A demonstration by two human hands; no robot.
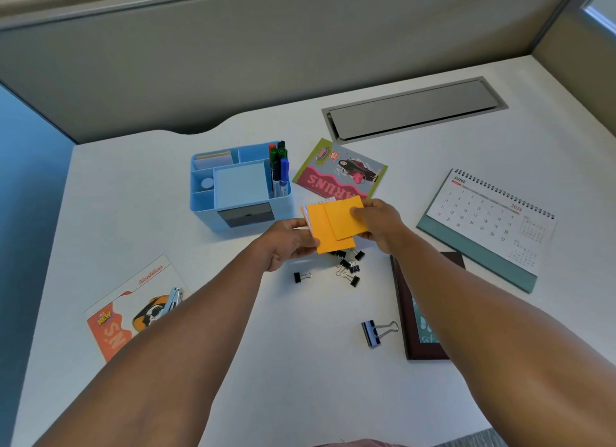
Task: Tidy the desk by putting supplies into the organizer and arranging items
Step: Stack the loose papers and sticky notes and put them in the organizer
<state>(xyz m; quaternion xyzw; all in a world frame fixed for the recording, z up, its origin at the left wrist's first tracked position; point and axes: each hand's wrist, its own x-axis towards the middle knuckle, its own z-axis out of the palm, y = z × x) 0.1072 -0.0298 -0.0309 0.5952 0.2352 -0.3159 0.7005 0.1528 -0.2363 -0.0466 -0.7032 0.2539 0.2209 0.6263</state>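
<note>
- Desk: white, with a curved back edge against grey partition walls; bare surface to the left of the organizer and in the near middle between the forearms.
- Blue organizer towards the back left, markers upright in its right compartment, a pale blue note block in the centre.
- Grey cable hatch at the back right; desk calendar near the right edge; dark picture frame partly under the right forearm.
- Small black binder clips scattered just below the hands; one large binder clip nearer, beside the frame.
- Printed card behind the hands, touching neither; another card at the near left with a metal tool on it.
- Orange sticky notes, two pads overlapping, held above the desk just right of the organizer's front corner.
- Left hand: pinching the lower pad's left edge, thumb on top, fingers curled beneath.
- Right hand: pinching the upper pad's right edge, thumb on its face.
- Both forearms outstretched, converging from the near edge.
</note>
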